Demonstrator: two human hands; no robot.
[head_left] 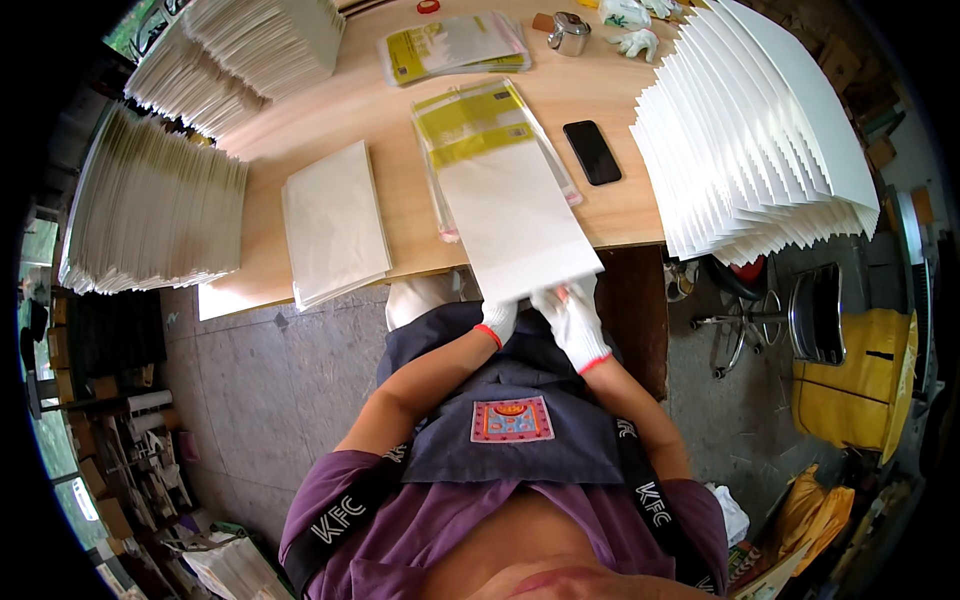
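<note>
A stiff white board (525, 222) slants over the table's near edge. Its far end lies in or under a clear plastic bag with a yellow printed band (465, 125); which of the two I cannot tell. At the board's near left corner is my left hand (500, 318), in a white knit glove with a red cuff. Its fingers go under the edge and are partly hidden. My right hand (570, 318), gloved alike, is closed on the near edge, close to the right corner. More clear bags (560, 165) lie beneath the board.
White pieces (338, 222) lie left of the bags. Tall stacks (165, 200) stand far left, fanned white boards (750, 140) at right. A black phone (592, 153), more yellow-printed bags (455, 48), a metal pot (569, 35) and spare gloves (636, 43) sit on the table. A chair (815, 315) stands right.
</note>
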